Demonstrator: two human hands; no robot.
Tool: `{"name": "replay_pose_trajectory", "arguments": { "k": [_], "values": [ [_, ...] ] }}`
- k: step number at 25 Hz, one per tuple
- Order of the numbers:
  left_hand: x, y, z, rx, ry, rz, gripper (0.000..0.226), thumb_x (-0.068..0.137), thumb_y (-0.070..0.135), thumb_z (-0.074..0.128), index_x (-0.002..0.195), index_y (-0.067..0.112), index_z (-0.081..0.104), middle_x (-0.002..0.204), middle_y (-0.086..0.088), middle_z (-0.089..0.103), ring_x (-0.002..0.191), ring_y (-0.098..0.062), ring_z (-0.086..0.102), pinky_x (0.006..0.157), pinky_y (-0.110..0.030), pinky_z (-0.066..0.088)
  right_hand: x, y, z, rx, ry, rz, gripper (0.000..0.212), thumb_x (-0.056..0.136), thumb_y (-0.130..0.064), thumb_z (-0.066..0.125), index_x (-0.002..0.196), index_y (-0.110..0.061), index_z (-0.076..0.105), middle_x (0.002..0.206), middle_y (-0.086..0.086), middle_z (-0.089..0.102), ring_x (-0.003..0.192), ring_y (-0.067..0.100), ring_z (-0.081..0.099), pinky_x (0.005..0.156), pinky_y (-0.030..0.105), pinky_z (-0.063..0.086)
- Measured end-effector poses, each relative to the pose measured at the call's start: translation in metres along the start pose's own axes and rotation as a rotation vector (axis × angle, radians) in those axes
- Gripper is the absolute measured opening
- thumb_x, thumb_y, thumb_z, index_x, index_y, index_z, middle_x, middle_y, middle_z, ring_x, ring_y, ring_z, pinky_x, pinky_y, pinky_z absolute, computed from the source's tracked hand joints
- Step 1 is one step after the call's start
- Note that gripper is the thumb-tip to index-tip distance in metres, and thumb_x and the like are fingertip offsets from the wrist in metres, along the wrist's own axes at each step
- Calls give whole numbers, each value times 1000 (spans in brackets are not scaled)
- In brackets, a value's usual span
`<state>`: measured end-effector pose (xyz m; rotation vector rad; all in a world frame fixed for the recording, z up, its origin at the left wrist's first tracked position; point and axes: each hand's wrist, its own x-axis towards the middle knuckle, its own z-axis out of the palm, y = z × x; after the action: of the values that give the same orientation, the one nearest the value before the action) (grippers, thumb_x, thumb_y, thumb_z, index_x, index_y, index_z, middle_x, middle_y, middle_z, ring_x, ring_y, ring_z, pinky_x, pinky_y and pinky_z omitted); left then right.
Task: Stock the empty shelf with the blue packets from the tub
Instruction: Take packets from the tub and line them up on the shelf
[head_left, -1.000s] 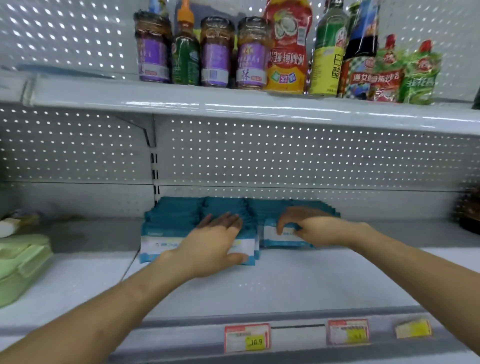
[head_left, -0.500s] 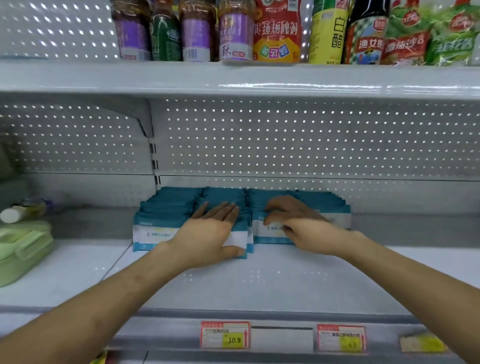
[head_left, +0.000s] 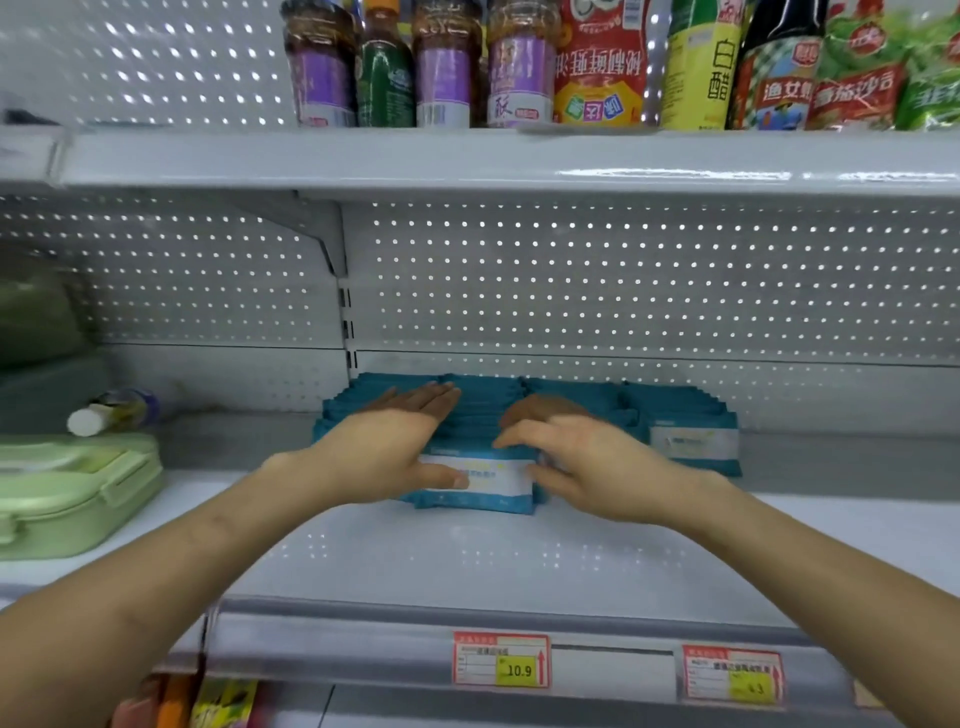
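Several rows of blue packets (head_left: 693, 447) with white labels lie packed together at the back of the white shelf (head_left: 467, 561). My left hand (head_left: 395, 447) lies flat on top of the left rows, fingers straight, with its thumb against the label of the front middle packet (head_left: 493, 480). My right hand (head_left: 587, 462) rests against the same middle row from the right. Its fingers are loosely bent over the packet tops and its thumb is at the front edge. The tub is out of view.
Pale green lunch boxes (head_left: 78, 488) and a lying white-capped bottle (head_left: 104, 415) sit at the shelf's left. Jars and sauce bottles (head_left: 519, 67) stand on the upper shelf (head_left: 467, 161). Price tags (head_left: 501, 660) hang on the front rail.
My right hand has slid left from the third row to the middle row, uncovering the right-hand rows. My left hand has stayed flat on the left rows.
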<state>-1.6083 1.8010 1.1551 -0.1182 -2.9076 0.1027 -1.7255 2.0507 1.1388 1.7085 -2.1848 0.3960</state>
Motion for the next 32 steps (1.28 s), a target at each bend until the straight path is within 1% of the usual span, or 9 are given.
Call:
{"name": "replay_pose_trajectory", "arguments": {
  "k": [4, 7, 10, 12, 16, 19, 24, 29, 32],
  "values": [
    [-29, -22, -3, -62, 69, -31, 103, 90, 72, 55, 165, 21, 5, 172, 9, 4, 156, -11, 10, 122, -25, 16, 24, -21, 30, -88, -41, -68, 41, 95, -21, 62, 134, -27, 54, 139, -5, 51, 125, 16, 49, 99, 34, 47],
    [-43, -30, 8, -158, 98, -31, 102, 88, 73, 55, 164, 22, 10, 171, 7, 10, 155, -15, 20, 123, -29, 25, 27, -23, 39, -98, -43, -16, 37, 91, -13, 60, 125, -27, 53, 134, -4, 50, 117, 23, 54, 91, 40, 51],
    [-49, -32, 18, -212, 113, -14, 99, 88, 72, 56, 163, 22, 13, 171, 4, 15, 155, -16, 22, 124, -32, 27, 28, -27, 43, -93, -52, 13, 37, 90, -12, 60, 119, -32, 49, 128, -6, 46, 106, 23, 55, 84, 41, 52],
    [-49, -31, 21, -220, 125, -3, 100, 87, 73, 54, 163, 22, 14, 171, 4, 16, 155, -15, 21, 124, -33, 27, 30, -28, 41, -82, -61, 39, 36, 90, -9, 60, 118, -30, 53, 127, -6, 45, 107, 23, 54, 85, 39, 51],
    [-47, -32, 21, -214, 125, -2, 104, 83, 80, 46, 163, 23, 12, 171, 4, 15, 155, -16, 21, 124, -35, 29, 34, -32, 34, -32, -96, 65, 31, 91, -7, 60, 115, -27, 62, 132, -3, 49, 121, 21, 49, 97, 35, 47],
    [-48, -33, 22, -209, 127, -1, 101, 86, 76, 50, 164, 23, 12, 171, 3, 14, 156, -16, 19, 124, -34, 27, 38, -31, 29, 42, -149, 105, 34, 90, -5, 62, 114, -28, 65, 129, -4, 52, 125, 15, 46, 104, 29, 40],
    [-50, -35, 22, -207, 130, -6, 100, 88, 71, 54, 164, 22, 10, 172, 3, 12, 157, -15, 16, 125, -31, 24, 39, -39, 29, -15, -216, 64, 39, 87, -7, 64, 117, -33, 64, 128, -9, 51, 121, 15, 46, 100, 31, 41],
    [-52, -37, 20, -200, 128, -15, 102, 86, 75, 49, 164, 23, 9, 172, 3, 11, 157, -16, 17, 124, -30, 24, 36, -51, 23, -21, -340, 78, 42, 90, -8, 59, 113, -42, 54, 126, -15, 36, 97, 17, 53, 80, 37, 48],
    [-53, -38, 20, -204, 125, -12, 105, 82, 79, 43, 165, 23, 9, 172, 2, 11, 157, -16, 15, 125, -31, 24, 38, -54, 17, 13, -403, 90, 35, 92, -8, 59, 107, -39, 56, 125, -14, 35, 100, 15, 51, 84, 40, 50]
  ]
}}
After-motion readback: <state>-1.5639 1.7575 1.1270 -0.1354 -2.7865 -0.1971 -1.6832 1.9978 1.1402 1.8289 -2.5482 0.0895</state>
